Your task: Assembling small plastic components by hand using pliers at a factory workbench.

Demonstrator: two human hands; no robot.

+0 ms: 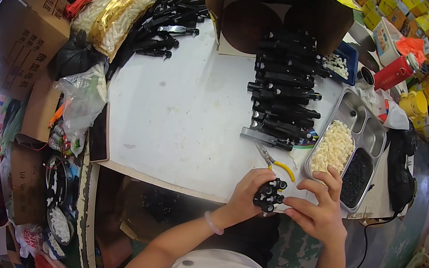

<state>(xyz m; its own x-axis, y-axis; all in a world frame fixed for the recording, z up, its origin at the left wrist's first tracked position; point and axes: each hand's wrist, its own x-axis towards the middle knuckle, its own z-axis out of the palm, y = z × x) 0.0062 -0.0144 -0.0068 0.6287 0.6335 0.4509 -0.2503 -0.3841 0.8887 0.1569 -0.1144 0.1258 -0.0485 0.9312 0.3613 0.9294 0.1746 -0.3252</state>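
Observation:
My left hand (245, 191) is closed around several small black plastic parts (269, 194), bunched with their round ends up, at the near edge of the table. Beside them is my right hand (322, 211), its thumb and forefinger pinched together at the parts' right side. Whatever that pinch holds is too small to make out. A divided metal tray (352, 108) lies just beyond my right hand, with small cream-coloured pieces (334, 146) in one compartment and small black pieces (357, 179) in another. Pliers with yellow handles (284, 170) rest on the table beyond my hands.
Black elongated assemblies (284, 97) form a column before an open cardboard box (213, 10). More black assemblies (167, 28) are heaped at the far left. A phone-like dark slab (101, 134) lies at the left edge. A red can (394, 73) and yellow mug (414, 104) stand far right.

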